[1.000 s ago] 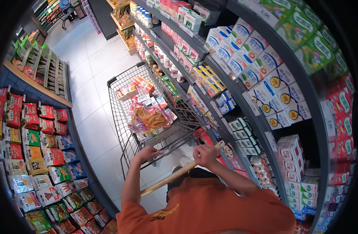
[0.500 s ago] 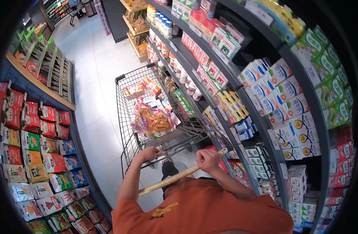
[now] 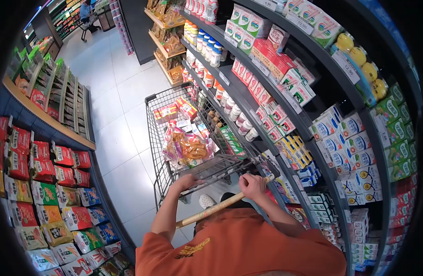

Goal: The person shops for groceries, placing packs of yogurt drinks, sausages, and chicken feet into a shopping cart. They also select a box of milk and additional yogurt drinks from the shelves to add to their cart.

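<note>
A black wire shopping cart point(image 3: 152, 138) stands in front of me. Inside it lie clear bags of brown snack food point(image 3: 186, 146) and red-and-yellow packs point(image 3: 186, 108). My right hand point(image 3: 253, 186) is closed around the pale wood-coloured cart handle point(image 3: 216, 207), close to its right end. My left forearm crosses over the handle's left end. Beyond it, my left hand point(image 3: 186, 182) hangs loosely at the cart's rear rail, fingers stretched forward and partly hidden; it appears to grip nothing.
Close on my right runs a tall curved shelf point(image 3: 285, 103) of cartons and bottles. Snack bags point(image 3: 46, 193) hang along the left rack. A wooden-edged shelf point(image 3: 50, 119) stands further up the left. The tiled aisle point(image 3: 117, 92) leads toward a distant person point(image 3: 85, 13) beside another cart.
The cart and both my hands have shifted slightly right and down in view. The shelves have moved the same way. A white shoe now shows under the cart's rear. Both hands keep their positions on the cart.
</note>
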`<act>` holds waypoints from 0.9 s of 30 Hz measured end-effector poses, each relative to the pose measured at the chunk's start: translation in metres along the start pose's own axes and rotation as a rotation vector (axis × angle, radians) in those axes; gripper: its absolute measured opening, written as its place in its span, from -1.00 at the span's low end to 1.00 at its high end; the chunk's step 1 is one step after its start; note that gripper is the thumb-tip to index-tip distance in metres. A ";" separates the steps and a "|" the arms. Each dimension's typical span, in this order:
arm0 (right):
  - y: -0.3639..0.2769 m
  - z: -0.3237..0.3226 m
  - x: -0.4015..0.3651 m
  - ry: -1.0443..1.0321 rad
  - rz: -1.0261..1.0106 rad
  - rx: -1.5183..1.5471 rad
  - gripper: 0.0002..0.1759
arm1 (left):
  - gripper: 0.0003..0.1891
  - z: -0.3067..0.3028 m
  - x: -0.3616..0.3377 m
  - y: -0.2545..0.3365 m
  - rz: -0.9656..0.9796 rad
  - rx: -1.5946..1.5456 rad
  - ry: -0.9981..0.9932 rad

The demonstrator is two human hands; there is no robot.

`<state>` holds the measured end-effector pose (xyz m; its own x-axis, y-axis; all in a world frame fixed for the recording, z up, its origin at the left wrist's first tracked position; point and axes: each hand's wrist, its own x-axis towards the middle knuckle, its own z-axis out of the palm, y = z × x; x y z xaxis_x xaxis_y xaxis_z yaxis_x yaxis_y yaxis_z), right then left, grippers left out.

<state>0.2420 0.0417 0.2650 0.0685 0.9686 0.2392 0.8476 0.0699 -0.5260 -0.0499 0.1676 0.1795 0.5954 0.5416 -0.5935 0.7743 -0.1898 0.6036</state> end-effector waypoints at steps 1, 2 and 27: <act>-0.002 0.002 0.008 -0.021 0.019 -0.013 -0.77 | -0.29 -0.009 0.002 -0.003 -0.003 0.000 -0.002; -0.004 0.006 0.015 -0.009 0.023 -0.016 -0.77 | -0.29 -0.016 0.003 -0.006 -0.005 -0.004 -0.005; -0.025 0.080 0.227 -0.134 0.023 -0.044 -0.80 | -0.43 -0.192 0.075 -0.072 -0.081 -0.108 0.061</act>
<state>0.1941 0.2789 0.2675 0.0201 0.9932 0.1144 0.8692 0.0392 -0.4928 -0.1022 0.3795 0.1940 0.5155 0.6012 -0.6106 0.7895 -0.0562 0.6112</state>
